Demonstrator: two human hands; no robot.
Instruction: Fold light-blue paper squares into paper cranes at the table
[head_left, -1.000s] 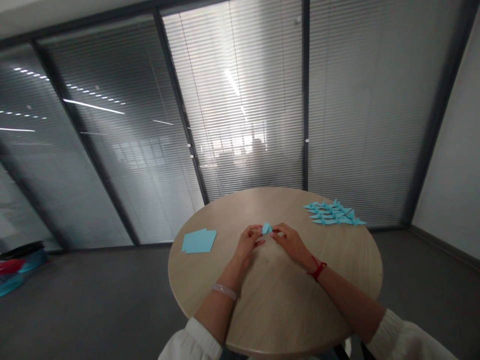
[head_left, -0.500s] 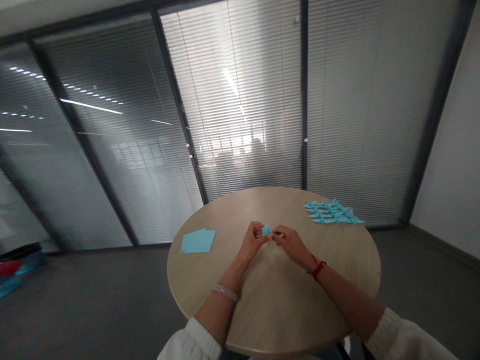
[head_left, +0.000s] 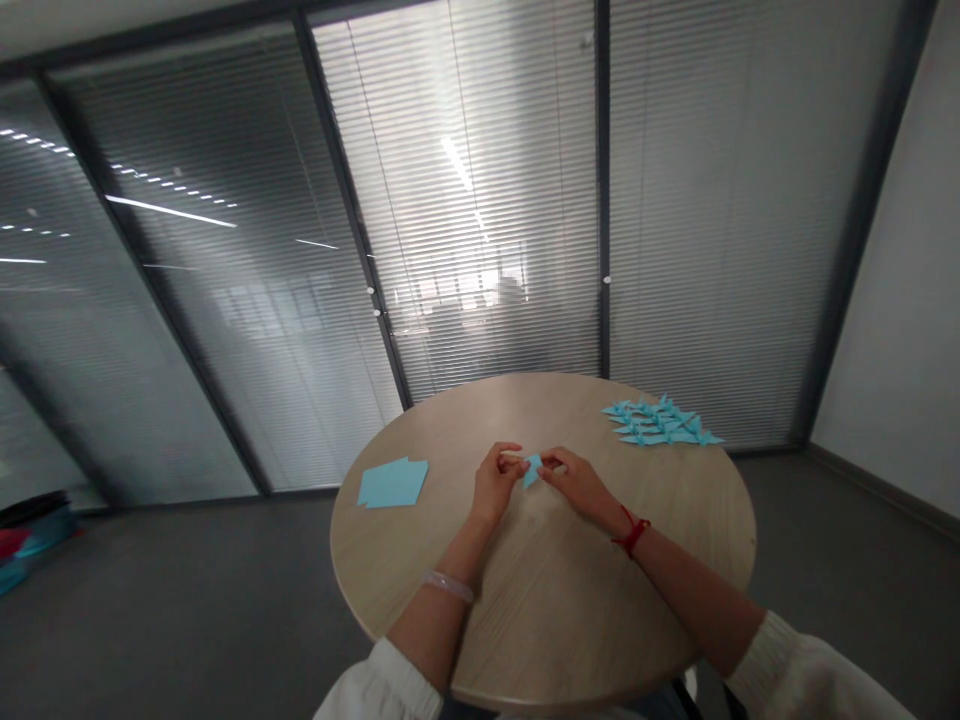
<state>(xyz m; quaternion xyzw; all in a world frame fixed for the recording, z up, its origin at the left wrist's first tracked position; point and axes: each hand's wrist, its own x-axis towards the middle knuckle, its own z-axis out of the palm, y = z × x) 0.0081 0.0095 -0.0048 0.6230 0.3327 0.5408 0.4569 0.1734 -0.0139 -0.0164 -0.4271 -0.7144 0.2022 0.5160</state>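
Note:
Between my two hands, over the middle of the round table, is a small folded piece of light blue paper. My left hand pinches its left edge with thumb and fingers. From the other side, my right hand grips the right edge between thumb and fingertips. The fingers cover part of the paper, and its exact folded shape is too small to make out. Flat blue paper sheets lie overlapped to the left of my left hand. Several folded blue paper cranes sit in rows at the far right.
The round wooden table has its near edge close to my body. Behind it stands a glass partition with blinds. On the floor at far left is a dark-rimmed bin or bag, only partly in view.
The folded paper has been turned and now shows a pointed lower end between my hands. My left fingers have shifted their hold slightly. The view has moved a little to the right.

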